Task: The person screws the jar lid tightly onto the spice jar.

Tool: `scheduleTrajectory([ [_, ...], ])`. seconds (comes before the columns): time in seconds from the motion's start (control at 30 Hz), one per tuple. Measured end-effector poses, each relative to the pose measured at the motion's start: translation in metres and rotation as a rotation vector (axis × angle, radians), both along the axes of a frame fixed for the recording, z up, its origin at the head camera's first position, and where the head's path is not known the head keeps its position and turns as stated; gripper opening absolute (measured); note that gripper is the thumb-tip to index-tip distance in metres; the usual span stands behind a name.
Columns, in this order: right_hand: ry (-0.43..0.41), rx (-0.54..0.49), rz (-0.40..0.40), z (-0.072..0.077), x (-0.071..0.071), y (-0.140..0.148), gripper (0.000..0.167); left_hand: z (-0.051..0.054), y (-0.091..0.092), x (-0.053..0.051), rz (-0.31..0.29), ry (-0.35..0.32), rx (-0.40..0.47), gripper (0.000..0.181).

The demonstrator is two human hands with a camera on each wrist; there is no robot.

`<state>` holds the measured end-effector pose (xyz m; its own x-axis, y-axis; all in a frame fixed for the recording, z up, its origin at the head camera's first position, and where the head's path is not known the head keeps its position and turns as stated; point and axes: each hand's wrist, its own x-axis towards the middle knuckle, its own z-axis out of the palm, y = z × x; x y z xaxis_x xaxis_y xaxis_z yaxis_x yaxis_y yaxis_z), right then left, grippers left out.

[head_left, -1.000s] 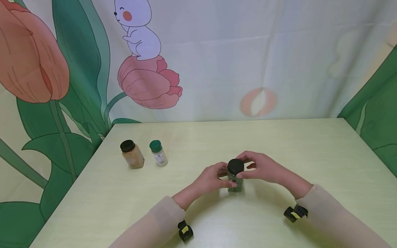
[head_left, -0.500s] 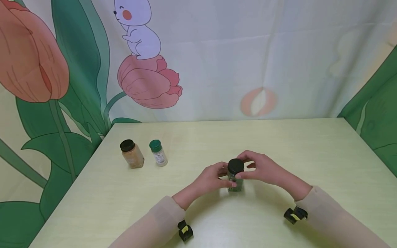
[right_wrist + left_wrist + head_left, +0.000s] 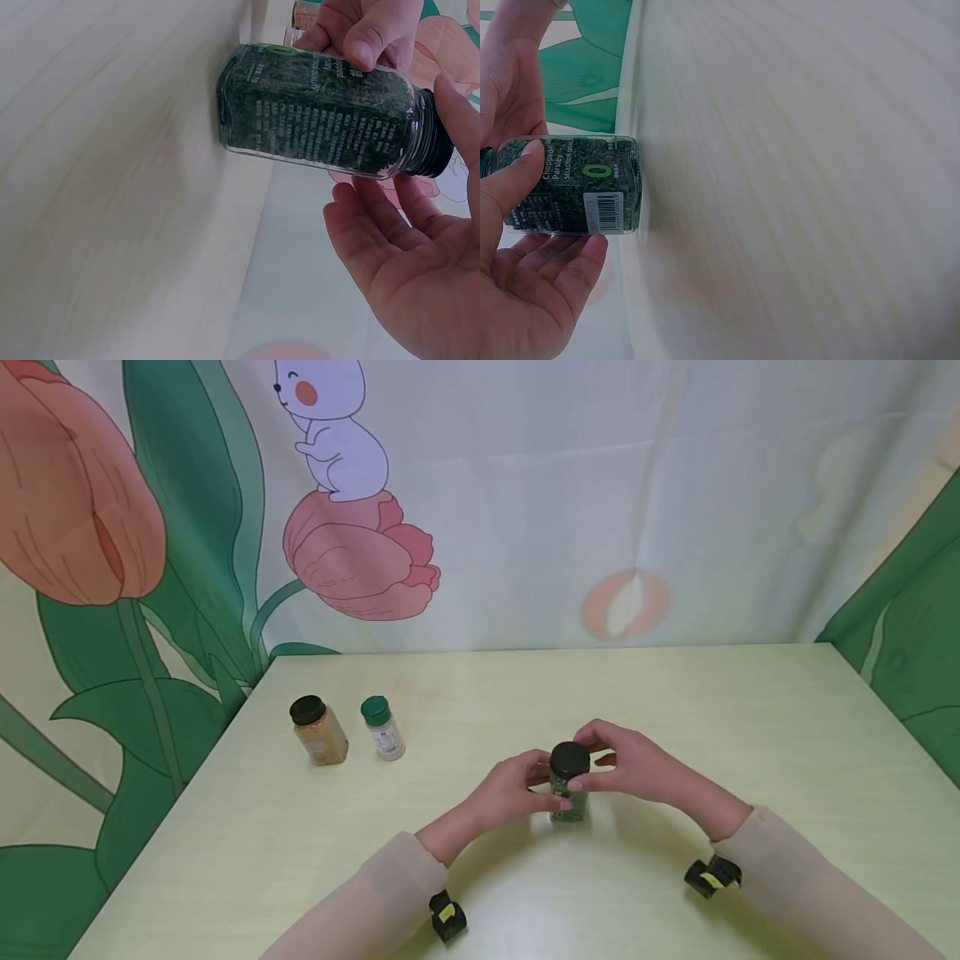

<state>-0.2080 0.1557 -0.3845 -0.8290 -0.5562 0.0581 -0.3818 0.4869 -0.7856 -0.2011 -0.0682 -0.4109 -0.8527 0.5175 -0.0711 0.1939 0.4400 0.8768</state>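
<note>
A glass jar of chopped parsley (image 3: 570, 806) with a black lid (image 3: 570, 760) stands upright on the table. My left hand (image 3: 506, 793) grips the jar's body from the left, thumb across the label, as the left wrist view shows. From the other side, my right hand (image 3: 637, 766) pinches the jar up at its lid and neck. In the right wrist view, the right thumb (image 3: 461, 120) lies along the black lid, and the fingers (image 3: 386, 225) reach the neck from the opposite side. Dark green flakes show through the glass.
To the left stand a jar of tan powder (image 3: 322, 739) with a black lid and a smaller shaker (image 3: 387, 739) with a green cap. A printed curtain (image 3: 510, 527) hangs behind the pale table (image 3: 465, 693).
</note>
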Motion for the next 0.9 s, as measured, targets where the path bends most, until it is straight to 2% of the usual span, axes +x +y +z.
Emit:
scheduleTrajectory([
  [0.17, -0.049, -0.007, 0.045, 0.003, -0.002, 0.004, 0.053, 0.000, 0.001, 0.001, -0.001, -0.004, 0.006, 0.047],
  [0.37, -0.082, 0.031, 0.134, 0.015, -0.007, 0.011, 0.060, -0.001, 0.001, 0.000, 0.008, -0.006, 0.000, 0.048],
  [0.57, -0.083, 0.064, 0.204, 0.025, -0.013, 0.011, 0.059, 0.000, 0.001, -0.001, 0.009, -0.011, -0.002, 0.048],
  [0.9, -0.079, 0.106, 0.232, 0.027, -0.020, 0.007, 0.056, 0.003, 0.000, 0.001, 0.005, -0.008, -0.004, 0.049],
])
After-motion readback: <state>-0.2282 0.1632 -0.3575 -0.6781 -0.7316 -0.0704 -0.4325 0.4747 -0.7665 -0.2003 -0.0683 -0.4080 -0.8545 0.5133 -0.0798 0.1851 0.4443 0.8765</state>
